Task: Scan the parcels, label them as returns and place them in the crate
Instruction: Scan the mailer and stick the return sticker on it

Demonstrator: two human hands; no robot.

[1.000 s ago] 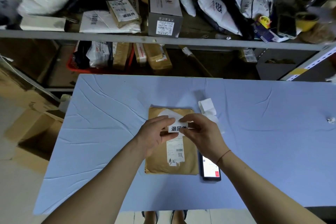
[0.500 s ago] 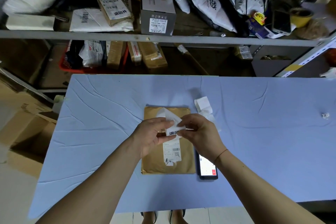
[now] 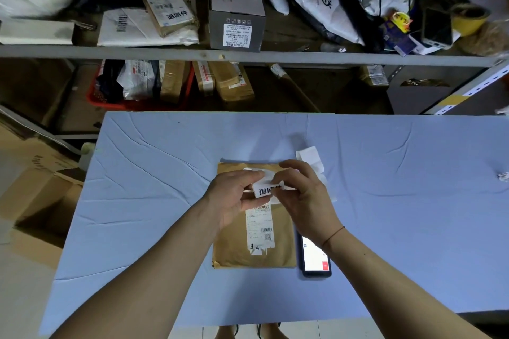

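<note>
A flat brown padded parcel (image 3: 234, 250) lies on the blue table (image 3: 143, 201), its white shipping label (image 3: 260, 226) facing up. Above its upper half, both hands hold a white return sticker (image 3: 265, 190) with black characters. My left hand (image 3: 234, 198) pinches the sticker's left end. My right hand (image 3: 303, 201) pinches the right end, with backing paper curling between the fingers. A phone (image 3: 315, 259) with a lit screen lies beside the parcel's right edge, partly under my right wrist. A red crate (image 3: 92, 96) holding several parcels sits on the lower shelf beyond the table.
A strip of white label paper (image 3: 309, 158) lies just behind my right hand. A small paper scrap (image 3: 504, 176) sits at the table's right edge. Shelves behind hold boxes (image 3: 235, 11) and bags. Open cardboard boxes (image 3: 35, 201) stand on the floor to the left.
The hands keep working the sticker above the parcel; the backing paper has curled further away from it. The parcel and phone have stayed put.
</note>
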